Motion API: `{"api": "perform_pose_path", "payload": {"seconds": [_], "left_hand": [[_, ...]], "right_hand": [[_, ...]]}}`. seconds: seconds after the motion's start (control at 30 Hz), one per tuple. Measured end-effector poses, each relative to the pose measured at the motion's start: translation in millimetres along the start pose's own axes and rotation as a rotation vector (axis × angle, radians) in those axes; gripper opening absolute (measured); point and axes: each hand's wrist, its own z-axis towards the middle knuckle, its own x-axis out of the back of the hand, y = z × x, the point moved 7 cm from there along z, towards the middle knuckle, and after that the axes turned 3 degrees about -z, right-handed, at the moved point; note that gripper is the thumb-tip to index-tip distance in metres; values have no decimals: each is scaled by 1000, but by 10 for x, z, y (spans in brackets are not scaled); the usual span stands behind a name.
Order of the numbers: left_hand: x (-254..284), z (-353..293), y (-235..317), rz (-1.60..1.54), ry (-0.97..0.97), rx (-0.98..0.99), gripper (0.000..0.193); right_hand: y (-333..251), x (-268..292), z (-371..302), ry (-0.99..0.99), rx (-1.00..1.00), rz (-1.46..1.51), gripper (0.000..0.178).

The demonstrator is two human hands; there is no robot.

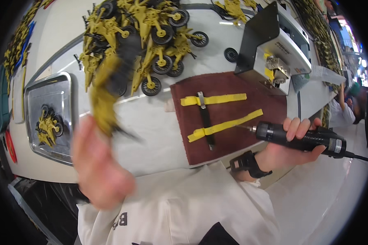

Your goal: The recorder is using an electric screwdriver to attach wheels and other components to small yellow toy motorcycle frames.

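Note:
My left hand (100, 167) is smeared by motion. It grips a yellow-and-black toy motorcycle (104, 102), also blurred, between the pile and the metal tray. A black electric screwdriver (302, 139) lies in my right hand (298, 130), its fingers wrapped round the body and its bit pointing left. Under the bit is a dark red cloth mat (233, 85). On the mat two yellow tape-wrapped strips lie crosswise over a black strap (205, 116) with metal ends.
Many yellow toy motorcycles (151, 45) are heaped at the back. One more toy motorcycle (49, 126) sits in a metal tray (69, 122) on the left. A white-and-black screw feeder (274, 53) stands beyond the mat, with a loose black wheel (231, 54) beside it.

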Motion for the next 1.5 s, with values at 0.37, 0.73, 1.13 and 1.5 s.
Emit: {"api": "perform_pose_path", "payload": {"seconds": [0.37,0.73,1.13,1.5], "left_hand": [[-1383,-352,-89,-98,-858,352,86],[-1747,-475,-193,43,-834,365,91],[-1691,-598,-157,5,-908,374,99],[-1744,-631,-230,-46,-896,417,105]], "right_hand": [[69,-254,186,-105,92,32,67],[136,-337,289,-49,198,-131,72],[374,-375,356,-156,213,-171,76],[530,-402,333,-213,196,-198,78]]}}
